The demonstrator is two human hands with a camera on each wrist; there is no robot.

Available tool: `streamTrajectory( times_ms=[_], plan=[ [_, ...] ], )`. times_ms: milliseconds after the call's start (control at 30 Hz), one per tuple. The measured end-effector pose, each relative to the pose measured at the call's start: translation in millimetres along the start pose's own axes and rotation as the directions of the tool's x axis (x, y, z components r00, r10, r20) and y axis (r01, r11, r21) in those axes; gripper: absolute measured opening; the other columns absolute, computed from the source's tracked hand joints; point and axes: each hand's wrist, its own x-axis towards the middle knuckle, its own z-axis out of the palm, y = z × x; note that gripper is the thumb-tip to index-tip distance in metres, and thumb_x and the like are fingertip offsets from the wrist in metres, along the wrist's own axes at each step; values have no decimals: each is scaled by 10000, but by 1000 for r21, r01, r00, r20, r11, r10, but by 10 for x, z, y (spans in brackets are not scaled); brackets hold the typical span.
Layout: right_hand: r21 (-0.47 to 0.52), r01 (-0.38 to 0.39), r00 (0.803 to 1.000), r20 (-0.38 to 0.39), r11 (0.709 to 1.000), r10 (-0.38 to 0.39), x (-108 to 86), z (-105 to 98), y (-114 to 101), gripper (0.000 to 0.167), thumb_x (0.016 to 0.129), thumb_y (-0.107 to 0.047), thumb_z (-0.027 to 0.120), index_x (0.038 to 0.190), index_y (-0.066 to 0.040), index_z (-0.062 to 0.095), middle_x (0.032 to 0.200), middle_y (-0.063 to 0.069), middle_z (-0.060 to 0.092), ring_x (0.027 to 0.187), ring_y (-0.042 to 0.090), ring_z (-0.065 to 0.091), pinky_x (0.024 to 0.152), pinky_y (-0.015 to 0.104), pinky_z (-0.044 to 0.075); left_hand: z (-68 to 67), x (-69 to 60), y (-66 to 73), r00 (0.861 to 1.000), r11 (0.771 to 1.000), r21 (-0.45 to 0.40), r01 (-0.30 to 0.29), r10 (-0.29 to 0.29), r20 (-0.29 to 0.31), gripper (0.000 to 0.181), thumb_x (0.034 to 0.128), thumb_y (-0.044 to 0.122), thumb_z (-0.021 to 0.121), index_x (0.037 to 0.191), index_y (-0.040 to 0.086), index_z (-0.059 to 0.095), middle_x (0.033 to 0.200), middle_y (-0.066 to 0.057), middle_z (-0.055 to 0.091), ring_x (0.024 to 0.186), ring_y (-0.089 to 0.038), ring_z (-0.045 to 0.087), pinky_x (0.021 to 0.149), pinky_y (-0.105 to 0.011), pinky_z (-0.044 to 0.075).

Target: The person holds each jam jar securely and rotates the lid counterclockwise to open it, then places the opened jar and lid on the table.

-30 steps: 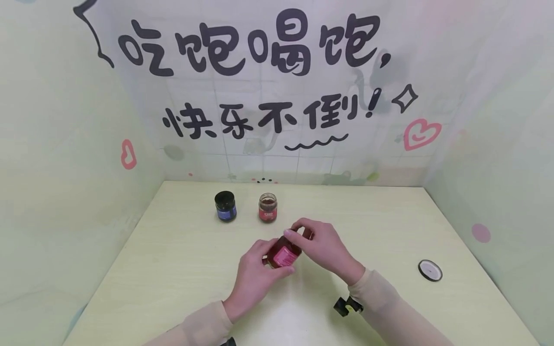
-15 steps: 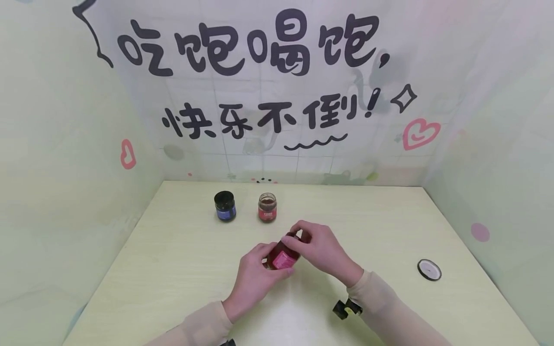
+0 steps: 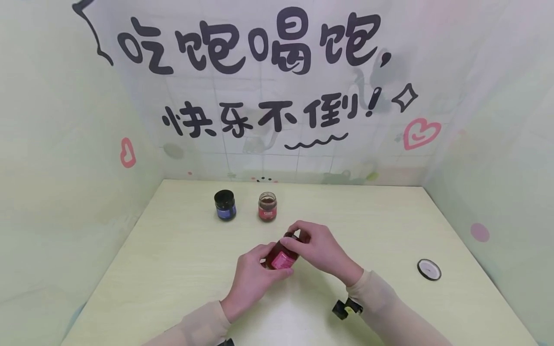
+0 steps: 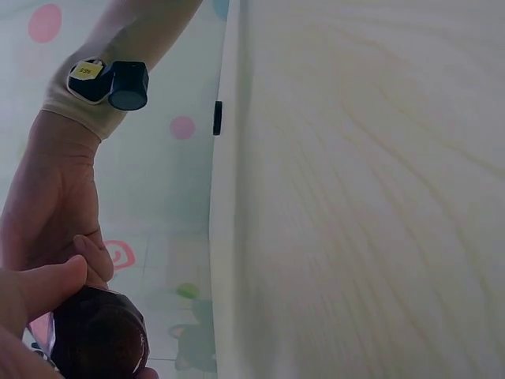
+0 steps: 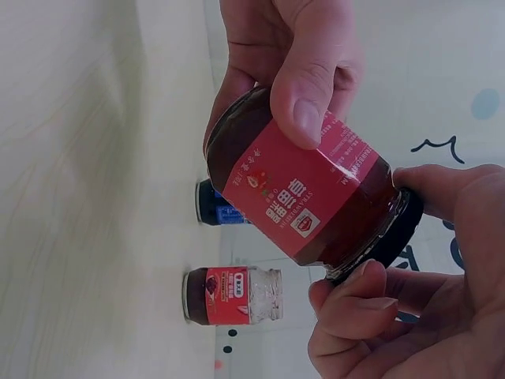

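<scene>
Clearly, both hands are busy with one jam jar (image 5: 304, 185), which is up in the air over the near middle of the table (image 3: 173, 274). It leans, its black lid (image 5: 401, 233) pointing away from the person and to the right. The left hand (image 3: 253, 274) has its fingers curled round the glass body, with the thumb pressed against the red label. The right hand (image 3: 322, 247) pinches the rim of the lid between thumb and bent fingers, and the lid sits on the jar's neck.

Beyond the hands, near the back of the table, the red jar (image 3: 267, 209) stands upright with its clear glass neck uncovered. The blue jar (image 3: 225, 206), dark at the top, stands upright to the left of it, apart from it. Well off to the right, a loose lid (image 3: 429, 269) lies with its white inside up.
</scene>
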Motion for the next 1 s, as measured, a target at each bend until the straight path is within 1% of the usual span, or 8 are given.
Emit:
streamTrajectory(
  times_ms=[233, 433, 600, 800, 1000],
  plan=[
    [9, 3, 1000, -6, 1000, -2, 13, 20, -25, 201, 897, -496, 721, 984, -317, 689, 636, -33, 573, 596, 111, 513, 544, 308, 460, -32, -5, -3, 1000, 1000, -22, 8, -9, -4, 557, 707, 284, 932, 1220, 226, 723, 1054, 80, 708, 896, -124, 650, 713, -271, 573],
    [15, 13, 1000, -2, 1000, -13, 24, 30, -18, 168, 905, -465, 724, 988, -323, 691, 633, -35, 568, 586, 104, 506, 537, 301, 458, -53, -1, -8, 1000, 1000, -27, 8, -8, 2, 549, 710, 268, 931, 1216, 221, 724, 1049, 65, 705, 879, -132, 652, 700, -274, 576],
    [16, 31, 1000, -2, 999, -31, 32, 31, -21, 147, 913, -435, 724, 998, -320, 694, 640, -31, 576, 590, 111, 515, 541, 303, 461, -67, 9, -11, 1000, 1000, -11, 7, -7, 5, 531, 715, 261, 929, 1206, 231, 727, 1028, 72, 694, 868, -131, 648, 701, -273, 576],
    [21, 33, 999, -2, 999, -33, 33, 27, -28, 147, 910, -419, 733, 1006, -316, 693, 655, -20, 587, 604, 119, 526, 553, 306, 470, -81, 16, 0, 1000, 1000, 2, 15, -15, 7, 546, 708, 271, 932, 1211, 212, 727, 1031, 77, 694, 883, -125, 647, 719, -268, 573],
    [30, 35, 999, -3, 999, -35, 35, 15, -37, 148, 907, -418, 738, 1007, -319, 693, 653, -13, 582, 607, 123, 524, 560, 310, 469, -91, 21, 16, 1000, 1000, 5, 19, -19, 8, 536, 705, 272, 932, 1199, 218, 730, 1016, 78, 691, 873, -126, 644, 709, -268, 570]
  ],
)
